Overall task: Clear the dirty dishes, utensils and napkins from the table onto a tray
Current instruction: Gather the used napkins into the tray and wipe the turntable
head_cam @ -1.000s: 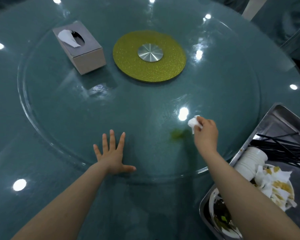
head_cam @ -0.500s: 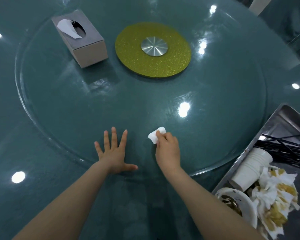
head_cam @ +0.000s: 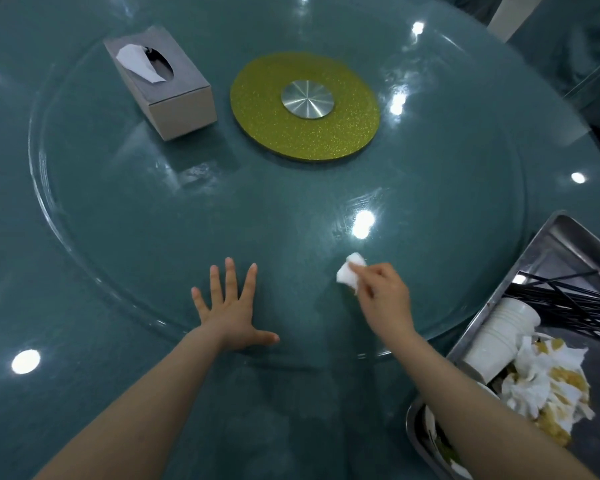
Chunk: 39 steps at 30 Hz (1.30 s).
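One tissue box [head_cam: 160,83], one tray [head_cam: 548,258], perhaps four stacked cups [head_cam: 499,337].

Right hand [head_cam: 383,299] with crumpled white tissue wad [head_cam: 351,278] swung back rightward across glass tabletop [head_cam: 291,216]; yellow smear from a second ago now hidden or gone.

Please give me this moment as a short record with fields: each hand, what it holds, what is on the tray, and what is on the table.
left hand: flat on the glass turntable, fingers spread, holds nothing
right hand: pinches a white tissue against the glass
tray: white cups, black chopsticks, stained napkins, a dirty plate
table: tissue box, yellow disc
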Available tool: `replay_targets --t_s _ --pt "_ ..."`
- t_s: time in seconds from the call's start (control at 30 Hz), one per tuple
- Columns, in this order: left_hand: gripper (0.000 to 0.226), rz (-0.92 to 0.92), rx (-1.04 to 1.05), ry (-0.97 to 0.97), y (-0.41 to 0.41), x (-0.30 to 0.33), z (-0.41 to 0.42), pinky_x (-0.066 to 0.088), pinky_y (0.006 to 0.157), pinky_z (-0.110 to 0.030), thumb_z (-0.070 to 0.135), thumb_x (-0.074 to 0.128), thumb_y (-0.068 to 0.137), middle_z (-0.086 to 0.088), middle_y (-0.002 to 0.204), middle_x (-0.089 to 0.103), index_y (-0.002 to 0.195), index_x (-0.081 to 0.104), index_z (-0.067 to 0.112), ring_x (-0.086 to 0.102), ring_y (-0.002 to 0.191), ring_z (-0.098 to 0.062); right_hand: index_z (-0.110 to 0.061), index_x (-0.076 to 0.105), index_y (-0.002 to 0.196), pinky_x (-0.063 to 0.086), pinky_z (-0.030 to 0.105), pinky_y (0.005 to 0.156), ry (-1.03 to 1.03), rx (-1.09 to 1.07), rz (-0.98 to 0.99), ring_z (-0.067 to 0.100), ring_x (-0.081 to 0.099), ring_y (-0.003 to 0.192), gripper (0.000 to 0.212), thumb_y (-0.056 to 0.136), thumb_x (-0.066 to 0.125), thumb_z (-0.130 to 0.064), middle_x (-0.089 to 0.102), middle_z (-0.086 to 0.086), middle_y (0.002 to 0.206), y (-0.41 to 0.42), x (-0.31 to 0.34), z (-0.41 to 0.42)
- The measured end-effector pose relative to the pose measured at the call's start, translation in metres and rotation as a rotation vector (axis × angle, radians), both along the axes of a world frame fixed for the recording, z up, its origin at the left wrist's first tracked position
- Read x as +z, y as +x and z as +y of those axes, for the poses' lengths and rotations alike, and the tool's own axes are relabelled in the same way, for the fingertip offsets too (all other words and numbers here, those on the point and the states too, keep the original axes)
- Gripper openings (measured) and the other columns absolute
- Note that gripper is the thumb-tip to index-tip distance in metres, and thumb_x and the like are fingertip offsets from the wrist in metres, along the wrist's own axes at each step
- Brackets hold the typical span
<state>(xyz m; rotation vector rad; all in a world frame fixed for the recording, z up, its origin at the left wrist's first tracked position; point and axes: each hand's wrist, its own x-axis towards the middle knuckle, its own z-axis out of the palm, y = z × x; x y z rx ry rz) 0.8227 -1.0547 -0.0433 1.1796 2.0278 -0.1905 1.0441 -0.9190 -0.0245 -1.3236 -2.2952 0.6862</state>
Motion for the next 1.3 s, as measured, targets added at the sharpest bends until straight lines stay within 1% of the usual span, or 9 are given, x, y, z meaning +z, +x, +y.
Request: replay_targets --t_s 0.1,0.2,0.33,0.53,0.7,0.93,1.03,1.17,1.3 --pt "0.138 0.0 -0.002 -0.004 0.0 0.001 0.0 -0.032 0.089 -0.059 0.083 0.061 0.048 0.004 0.121 -0.067 0.118 -0.052 0.047 -0.063 0.107 -0.024 -0.013 0.065 0.122 0.028 0.012 0.076 -0.009 -0.184 -0.049 0.024 0.055 0.087 0.039 0.087 0.054 0.002 0.059 0.015 0.106 0.001 0.003 0.044" --pt "0.138 0.003 -0.002 -0.009 0.0 0.0 -0.001 -0.033 0.086 -0.057 0.083 0.06 0.046 0.004 0.122 -0.066 0.119 -0.052 0.046 -0.064 0.106 -0.022 -0.012 0.06 0.127 0.033 0.02 0.089 -0.072 -0.335 -0.071 0.03 0.054 0.103 0.04 0.091 0.047 -0.001 0.052 0.014 0.12 -0.007 -0.003 0.076" --pt "0.138 0.017 -0.003 -0.016 0.0 -0.003 0.0 -0.034 0.085 -0.057 0.083 0.06 0.046 0.003 0.123 -0.066 0.118 -0.052 0.046 -0.065 0.106 -0.021 -0.008 0.056 0.118 0.04 0.032 0.088 -0.135 -0.506 -0.067 0.031 0.05 0.106 0.027 0.094 0.044 -0.012 0.047 0.007 0.113 -0.035 -0.014 0.077" --pt "0.139 0.016 0.006 -0.008 -0.001 -0.004 0.0 -0.031 0.089 -0.058 0.082 0.062 0.048 0.003 0.122 -0.066 0.115 -0.054 0.047 -0.065 0.105 -0.021 -0.012 0.057 0.126 0.041 0.035 0.09 -0.076 -0.165 -0.087 0.033 0.044 0.106 0.042 0.088 0.045 0.003 0.05 0.011 0.117 -0.069 -0.026 0.018" --pt "0.137 0.013 0.014 -0.007 0.0 -0.001 0.0 -0.023 0.099 -0.064 0.082 0.061 0.05 0.003 0.121 -0.067 0.113 -0.055 0.045 -0.062 0.107 -0.024 -0.014 0.052 0.135 0.038 0.028 0.089 -0.029 0.156 -0.158 0.031 0.043 0.109 0.053 0.086 0.049 0.006 0.053 0.009 0.124 -0.073 -0.027 -0.038" --pt "0.137 -0.001 0.017 0.013 0.001 0.004 -0.001 -0.021 0.101 -0.064 0.081 0.063 0.05 0.003 0.12 -0.067 0.112 -0.054 0.045 -0.056 0.116 -0.028 -0.008 0.065 0.121 0.052 0.036 0.074 -0.015 0.313 -0.107 0.038 0.056 0.09 0.051 0.076 0.057 0.015 0.063 0.016 0.105 -0.051 -0.021 -0.072" --pt "0.137 0.001 0.018 0.023 0.001 0.007 -0.002 -0.019 0.103 -0.065 0.082 0.062 0.049 0.002 0.123 -0.065 0.115 -0.052 0.045 -0.051 0.123 -0.029 -0.009 0.065 0.121 0.046 0.03 0.074 -0.009 0.356 -0.136 0.037 0.055 0.089 0.052 0.075 0.057 0.014 0.062 0.016 0.105 -0.04 -0.018 -0.078" --pt "0.137 0.016 0.019 0.027 0.001 0.012 -0.003 -0.017 0.104 -0.064 0.084 0.061 0.047 0.001 0.125 -0.062 0.118 -0.049 0.044 -0.047 0.129 -0.03 -0.014 0.064 0.124 0.044 0.029 0.085 -0.107 0.341 -0.111 0.03 0.051 0.1 0.051 0.082 0.047 0.01 0.059 0.012 0.113 -0.024 -0.013 -0.087" --pt "0.138 0.023 0.023 0.035 0.0 0.014 -0.003 -0.016 0.105 -0.064 0.083 0.063 0.049 0.002 0.127 -0.059 0.122 -0.047 0.042 -0.044 0.131 -0.03 -0.012 0.069 0.114 0.031 0.0 0.08 -0.243 0.03 0.014 0.019 0.057 0.099 0.041 0.084 0.049 0.007 0.061 0.005 0.11 -0.019 0.002 -0.073"
